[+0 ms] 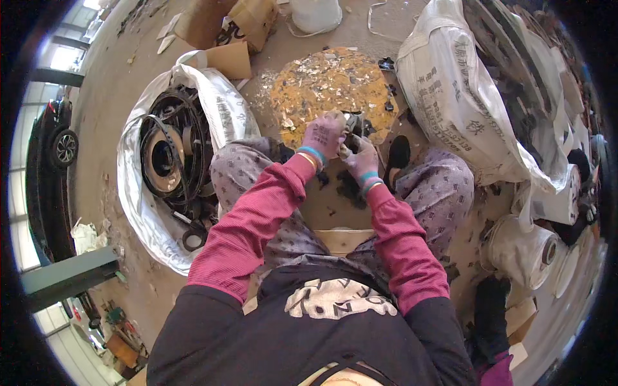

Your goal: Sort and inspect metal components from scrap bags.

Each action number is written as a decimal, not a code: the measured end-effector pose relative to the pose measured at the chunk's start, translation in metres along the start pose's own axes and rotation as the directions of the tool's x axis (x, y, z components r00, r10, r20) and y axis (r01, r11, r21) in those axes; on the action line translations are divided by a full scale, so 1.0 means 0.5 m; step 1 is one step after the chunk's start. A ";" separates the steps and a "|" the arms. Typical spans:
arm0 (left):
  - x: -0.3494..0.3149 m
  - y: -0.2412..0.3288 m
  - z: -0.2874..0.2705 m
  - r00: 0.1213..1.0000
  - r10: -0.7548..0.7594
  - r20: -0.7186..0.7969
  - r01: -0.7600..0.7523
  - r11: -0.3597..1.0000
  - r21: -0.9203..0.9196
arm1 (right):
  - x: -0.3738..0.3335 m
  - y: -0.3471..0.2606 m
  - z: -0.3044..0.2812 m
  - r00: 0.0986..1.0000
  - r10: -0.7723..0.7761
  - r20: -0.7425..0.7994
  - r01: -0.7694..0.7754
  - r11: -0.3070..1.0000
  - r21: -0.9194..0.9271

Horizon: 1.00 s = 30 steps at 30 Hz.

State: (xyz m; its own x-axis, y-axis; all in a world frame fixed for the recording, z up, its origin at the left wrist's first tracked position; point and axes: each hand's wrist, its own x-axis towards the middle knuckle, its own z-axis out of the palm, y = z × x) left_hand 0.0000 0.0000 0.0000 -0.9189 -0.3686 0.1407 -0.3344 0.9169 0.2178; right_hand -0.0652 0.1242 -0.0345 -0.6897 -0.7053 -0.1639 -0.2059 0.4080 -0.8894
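In front of my knees, both hands, in pinkish-grey gloves with blue cuffs, are closed around a small dark part with a shiny metallic-looking patch. Its exact kind I cannot make out. My left hand grips it from the left, fingers curled at its near side. My right hand holds its lower right side. Just beyond them lies a round, yellow-brown work surface strewn with pale and dark scraps. Dark fragments lie on the ground below my hands.
At left stands an open white sack of black coiled and ring-shaped parts. A large white sack filled with dark pieces is at right. Cardboard boxes and a white bucket-like container stand at the far side. A white roll lies at lower right.
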 end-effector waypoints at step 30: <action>0.003 -0.111 0.078 0.795 -0.576 0.191 0.483 0.411 -0.773 | 0.011 0.041 -0.057 0.976 0.152 0.158 -0.218 0.720 0.659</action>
State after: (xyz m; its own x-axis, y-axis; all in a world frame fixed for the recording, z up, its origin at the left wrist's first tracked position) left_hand 0.0090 -0.0454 -0.0498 -0.5777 -0.7919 -0.1978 -0.4199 0.0806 0.9040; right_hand -0.0933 0.1452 -0.0414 -0.5947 -0.7177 -0.3622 0.4599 0.0658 -0.8855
